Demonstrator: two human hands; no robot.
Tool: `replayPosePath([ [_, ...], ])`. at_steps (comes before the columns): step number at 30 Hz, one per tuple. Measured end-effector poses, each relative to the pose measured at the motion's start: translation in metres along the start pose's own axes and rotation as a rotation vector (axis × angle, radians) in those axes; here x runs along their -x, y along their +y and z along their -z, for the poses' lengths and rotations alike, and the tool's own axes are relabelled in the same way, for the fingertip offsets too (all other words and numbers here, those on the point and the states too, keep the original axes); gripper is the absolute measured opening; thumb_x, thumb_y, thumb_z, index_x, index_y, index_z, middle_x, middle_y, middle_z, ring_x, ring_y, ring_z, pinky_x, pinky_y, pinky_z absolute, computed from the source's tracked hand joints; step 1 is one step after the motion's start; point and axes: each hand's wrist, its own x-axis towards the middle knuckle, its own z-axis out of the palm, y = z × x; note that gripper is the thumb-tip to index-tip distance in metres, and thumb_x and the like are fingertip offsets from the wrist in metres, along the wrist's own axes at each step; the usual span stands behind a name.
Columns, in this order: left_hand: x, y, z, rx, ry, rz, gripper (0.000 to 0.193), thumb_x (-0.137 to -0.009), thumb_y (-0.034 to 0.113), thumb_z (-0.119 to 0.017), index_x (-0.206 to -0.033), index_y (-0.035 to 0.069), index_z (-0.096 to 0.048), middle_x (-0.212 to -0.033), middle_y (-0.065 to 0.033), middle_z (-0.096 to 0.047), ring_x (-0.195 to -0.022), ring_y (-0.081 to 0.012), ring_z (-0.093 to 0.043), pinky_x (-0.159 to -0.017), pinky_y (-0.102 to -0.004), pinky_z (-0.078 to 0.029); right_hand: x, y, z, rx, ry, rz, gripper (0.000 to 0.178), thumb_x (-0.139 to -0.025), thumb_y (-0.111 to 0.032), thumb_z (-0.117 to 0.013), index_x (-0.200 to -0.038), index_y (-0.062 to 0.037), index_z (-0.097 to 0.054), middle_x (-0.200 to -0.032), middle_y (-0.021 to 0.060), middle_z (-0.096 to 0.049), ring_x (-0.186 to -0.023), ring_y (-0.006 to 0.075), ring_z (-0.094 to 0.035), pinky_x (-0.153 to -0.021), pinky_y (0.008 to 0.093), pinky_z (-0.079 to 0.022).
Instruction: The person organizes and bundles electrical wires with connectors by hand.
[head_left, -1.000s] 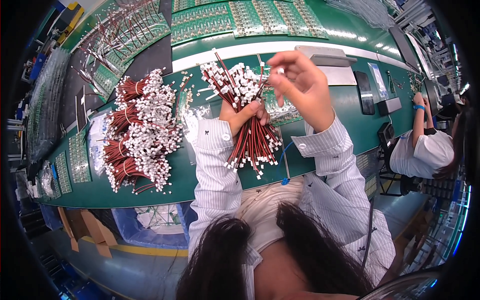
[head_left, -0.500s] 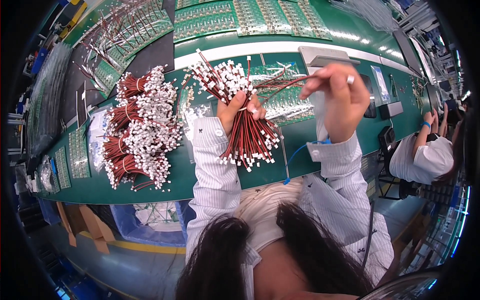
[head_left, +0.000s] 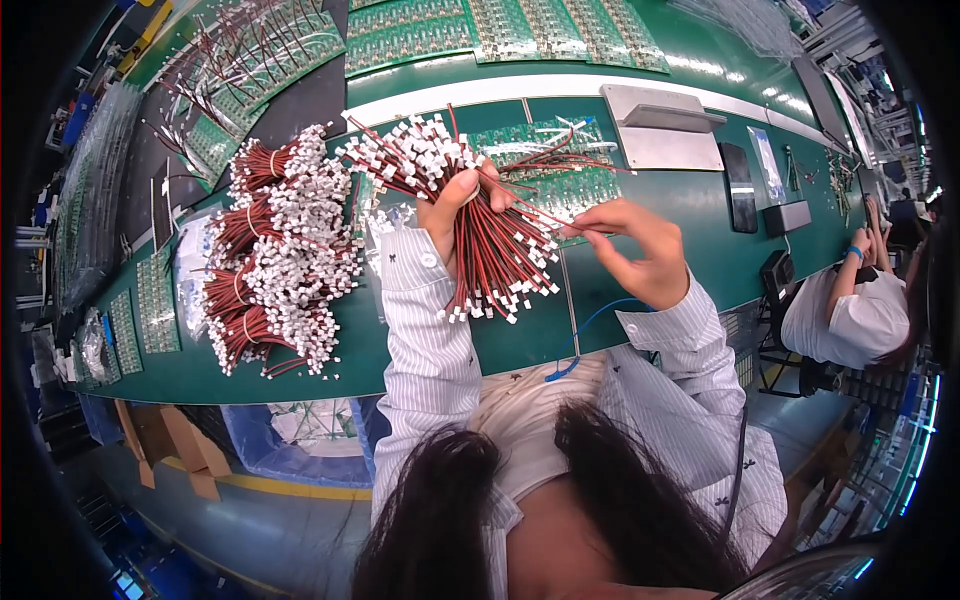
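On the green bench (head_left: 365,355), left side: a pile of red wire bundles (head_left: 290,258) with white plugs; four pale ties (head_left: 246,325) show, so these look done.
Left hand (head_left: 442,222): closed round a thick bundle (head_left: 495,255), plugs fanning out above and below the fist; this one seems unfinished, judging by its strays.
Right hand (head_left: 642,250): thumb and forefinger pinched narrow on a thin red wire (head_left: 547,216) that runs back toward the fist.
Stray wires (head_left: 575,161): several lie over the green boards (head_left: 590,187) beyond both hands, apparently left over to sort.
Hidden by the left fingers: the bundle's middle, so I cannot tell whether it is tied, or whether the strays join it.
Cut off at the top: the larger board sheets (head_left: 410,50).
Too small at far right: what the co-worker (head_left: 845,310) handles.
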Motion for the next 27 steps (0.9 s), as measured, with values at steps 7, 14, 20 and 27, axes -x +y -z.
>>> replayPosePath([
  [7, 0.002, 0.002, -0.003, -0.098, 0.050, -0.025, 0.024, -0.076, 0.018, -0.056, -0.090, 0.000, -0.048, -0.065, -0.0095, -0.052, -0.068, -0.0190, -0.053, -0.063, -0.0286, -0.047, -0.001, 0.010, -0.003, 0.191, -0.091, 0.049, 0.015, -0.072, 0.002, -0.056, -0.087, -0.0009, -0.056, -0.077, 0.0099, -0.061, -0.072, 0.0218, -0.061, -0.060, 0.0275, -0.048],
  [14, 0.002, -0.001, -0.002, -0.092, 0.065, -0.003, 0.023, -0.076, 0.017, -0.056, -0.089, -0.001, -0.049, -0.065, -0.0090, -0.052, -0.066, -0.0183, -0.053, -0.063, -0.0279, -0.046, -0.003, 0.024, -0.012, 0.047, -0.157, -0.230, 0.010, -0.073, -0.001, -0.056, -0.083, -0.0010, -0.053, -0.076, 0.0097, -0.061, -0.073, 0.0205, -0.062, -0.059, 0.0264, -0.048],
  [20, 0.000, -0.002, 0.004, -0.089, 0.115, 0.009, 0.021, -0.075, 0.015, -0.057, -0.087, 0.000, -0.049, -0.063, -0.0082, -0.051, -0.064, -0.0179, -0.053, -0.061, -0.0276, -0.046, -0.009, 0.039, -0.015, -0.055, -0.152, -0.238, 0.008, -0.070, -0.001, -0.059, -0.075, -0.0004, -0.052, -0.076, 0.0056, -0.056, -0.066, 0.0116, -0.055, -0.054, 0.0225, -0.043],
  [27, 0.001, 0.000, 0.000, -0.085, 0.115, -0.035, 0.020, -0.076, 0.016, -0.056, -0.087, 0.000, -0.049, -0.063, -0.0084, -0.051, -0.064, -0.0178, -0.052, -0.061, -0.0283, -0.046, -0.011, 0.031, -0.008, 0.011, -0.269, -0.369, 0.011, -0.070, -0.001, -0.062, -0.071, 0.0010, -0.051, -0.066, 0.0036, -0.051, -0.058, 0.0079, -0.050, -0.053, 0.0201, -0.042],
])
